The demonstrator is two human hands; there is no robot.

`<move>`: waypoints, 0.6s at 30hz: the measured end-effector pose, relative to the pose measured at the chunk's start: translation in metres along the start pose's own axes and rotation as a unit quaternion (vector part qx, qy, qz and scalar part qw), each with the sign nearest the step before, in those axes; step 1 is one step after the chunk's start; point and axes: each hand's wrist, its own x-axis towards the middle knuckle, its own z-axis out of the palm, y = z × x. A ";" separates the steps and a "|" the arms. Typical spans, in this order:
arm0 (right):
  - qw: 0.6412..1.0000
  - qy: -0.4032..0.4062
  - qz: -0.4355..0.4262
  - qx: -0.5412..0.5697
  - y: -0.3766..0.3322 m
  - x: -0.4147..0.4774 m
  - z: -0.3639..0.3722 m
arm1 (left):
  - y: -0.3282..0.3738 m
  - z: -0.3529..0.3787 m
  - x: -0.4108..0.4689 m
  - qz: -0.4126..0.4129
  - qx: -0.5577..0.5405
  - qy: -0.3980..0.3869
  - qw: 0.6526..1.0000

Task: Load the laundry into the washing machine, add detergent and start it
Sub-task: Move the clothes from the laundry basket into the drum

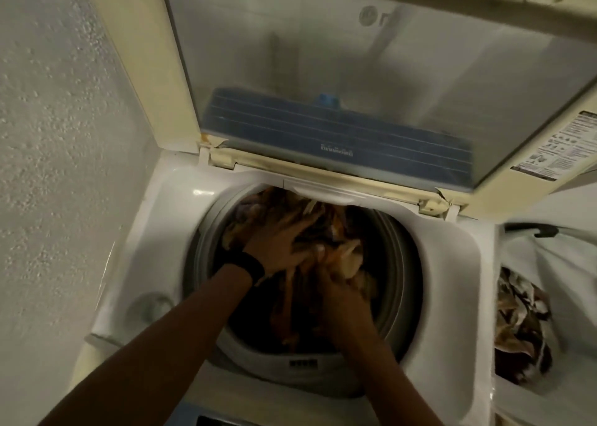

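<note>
Inside the drum point(206, 257) of the washing machine point(168, 205), the laundry point(323, 222) is pressed down by the left hand point(281, 247) and right hand point(339, 299), side by side, seemingly to make room. Whether cloth is gripped cannot be told. More clothes are kept in the bag point(523, 257) alongside, and the lid point(355, 70) is propped upright for access.

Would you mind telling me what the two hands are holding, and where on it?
Both the left hand and right hand are on the bundle of clothes in the drum, on its top; blur hides whether the fingers grip.
</note>
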 end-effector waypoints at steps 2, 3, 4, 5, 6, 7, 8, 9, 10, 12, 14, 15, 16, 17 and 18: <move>0.979 -0.185 -0.006 -0.085 -0.009 0.012 0.021 | -0.008 0.007 0.026 0.001 0.099 -0.079 0.992; 0.969 -0.237 0.016 -0.073 -0.013 0.022 0.027 | -0.013 0.010 0.037 -0.004 0.141 -0.099 0.985; 0.961 -0.268 0.030 -0.055 -0.013 0.030 0.031 | -0.018 0.016 0.047 -0.007 0.171 -0.107 0.979; 0.951 -0.307 0.030 -0.028 -0.013 0.039 0.029 | -0.022 0.023 0.051 -0.005 0.189 -0.108 0.976; 0.939 -0.344 0.023 0.001 -0.016 0.045 0.023 | -0.026 0.027 0.053 0.000 0.195 -0.102 0.975; 0.922 -0.386 0.016 0.025 -0.023 0.047 0.015 | -0.031 0.030 0.050 0.001 0.186 -0.096 0.978; 0.910 -0.413 -0.004 0.031 -0.031 0.047 0.004 | -0.035 0.030 0.045 -0.001 0.162 -0.085 0.983; 0.913 -0.406 -0.031 0.027 -0.037 0.044 -0.011 | -0.037 0.027 0.038 -0.004 0.125 -0.065 0.990; 0.936 -0.345 -0.060 0.028 -0.039 0.040 -0.026 | -0.038 0.024 0.031 -0.008 0.090 -0.039 0.995; 0.986 -0.135 -0.097 0.024 -0.030 0.034 -0.055 | -0.030 0.015 0.011 -0.023 0.038 0.015 0.999; 0.997 -0.014 -0.065 0.038 -0.009 0.033 -0.071 | -0.021 0.014 -0.016 -0.057 -0.007 0.023 0.998; 0.998 -0.029 -0.036 0.049 -0.002 0.036 -0.076 | -0.020 0.017 -0.028 -0.076 -0.013 -0.001 0.997; 0.996 -0.062 -0.007 0.056 0.003 0.043 -0.072 | -0.020 0.022 -0.036 -0.098 -0.003 -0.042 0.994; 0.994 -0.091 0.012 0.055 0.007 0.051 -0.063 | -0.022 0.028 -0.040 -0.122 0.020 -0.083 0.989; 0.993 -0.109 0.025 0.042 0.010 0.062 -0.047 | -0.025 0.034 -0.040 -0.145 0.050 -0.113 0.982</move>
